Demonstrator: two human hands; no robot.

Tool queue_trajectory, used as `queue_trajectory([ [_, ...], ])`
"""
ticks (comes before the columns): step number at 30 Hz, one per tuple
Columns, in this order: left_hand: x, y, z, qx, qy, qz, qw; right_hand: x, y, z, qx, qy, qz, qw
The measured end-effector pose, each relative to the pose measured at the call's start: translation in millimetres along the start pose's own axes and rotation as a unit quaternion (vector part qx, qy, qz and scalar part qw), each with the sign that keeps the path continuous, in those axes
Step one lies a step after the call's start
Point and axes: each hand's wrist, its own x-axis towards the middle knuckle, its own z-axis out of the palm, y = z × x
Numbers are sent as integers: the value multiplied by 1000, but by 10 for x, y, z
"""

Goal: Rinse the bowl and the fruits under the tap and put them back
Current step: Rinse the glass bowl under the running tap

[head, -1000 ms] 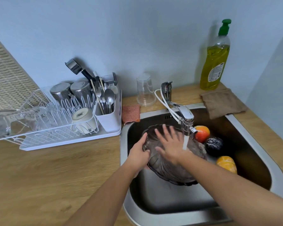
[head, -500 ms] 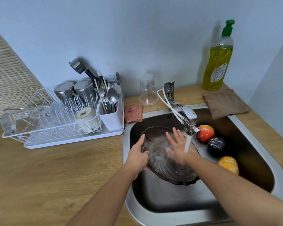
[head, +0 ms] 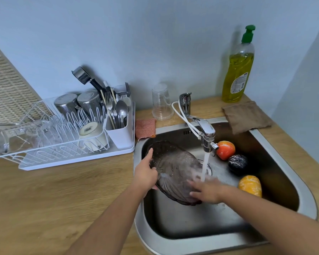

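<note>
A dark smoky glass bowl point(head: 175, 168) is tilted inside the steel sink point(head: 287, 177), under the running tap point(head: 204, 131). My left hand point(head: 145, 173) grips the bowl's left rim. My right hand point(head: 207, 191) lies flat, fingers spread, on the bowl's lower right part where the water stream lands. Three fruits sit at the right side of the sink: a red-orange one point(head: 226, 150), a dark purple one point(head: 238, 163) and an orange-yellow one point(head: 250, 184).
A white dish rack point(head: 63, 142) with cups and cutlery stands on the wooden counter to the left. An upturned clear cup point(head: 162, 104), an orange sponge point(head: 145, 128), a brown cloth point(head: 247, 115) and a green-capped soap bottle point(head: 238, 70) stand behind the sink.
My right hand has slid from the bowl's middle down to its lower right edge. The bowl has tilted a little, and my left hand keeps its hold on the rim.
</note>
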Motion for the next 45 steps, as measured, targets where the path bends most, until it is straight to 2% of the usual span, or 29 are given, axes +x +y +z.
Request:
queue_trajectory([
  [2,-11,-13,1,-7,-16,-13,1000,32,214,18,-59,61,56,995],
  [4,-46,-4,15,-14,-28,-20,999,111,252,9,-59,133,117,982],
  [6,-71,-6,56,-19,-38,-24,999,210,103,-53,11,205,190,960],
  [8,-102,-26,123,-20,-43,-18,999,293,-138,-149,132,222,247,934],
  [10,-112,-43,183,-7,-37,0,999,370,-388,-198,155,195,208,946],
  [13,-120,-21,151,-5,-9,21,1000,305,-670,-162,161,104,23,981],
  [15,-98,-31,81,-19,5,8,1000,162,-648,-108,148,33,-69,986],
  [17,-90,-45,17,-29,1,-2,1000,0,-461,-103,115,-23,-119,986],
  [19,-109,-37,-15,-28,-7,-8,1000,-86,-177,-110,61,-51,-91,993],
  [20,-118,-27,-21,-30,-15,-12,999,-99,-48,-114,12,-32,-53,998],
  [22,-128,-14,-14,-37,-28,-19,999,-56,135,-133,-66,60,24,996],
  [24,-148,17,-1,-46,-36,-23,998,67,107,-161,-18,139,90,986],
  [27,-183,46,45,-36,-42,-23,998,305,-249,-250,101,198,155,962],
  [31,-213,-2,53,-7,-39,4,999,496,-565,-227,60,237,18,969],
  [32,-210,-22,33,-1,-35,11,999,524,-514,-223,76,240,37,967],
  [34,-221,-42,17,0,-38,17,999,554,-395,-224,141,241,155,948],
  [35,-229,-49,22,3,-38,18,999,545,-391,-237,160,225,187,943],
  [36,-239,-55,35,10,-35,18,999,538,-436,-235,156,219,172,948],
  [38,-250,-65,51,24,-31,18,999,523,-557,-208,91,232,64,966],
  [40,-236,-73,38,17,-24,12,999,501,-529,-180,47,242,-18,969],
  [42,-201,-79,16,11,-19,16,1000,524,-343,-116,21,228,-11,973],
  [45,-153,-57,8,15,-11,43,999,506,-140,3,15,162,31,986],
])
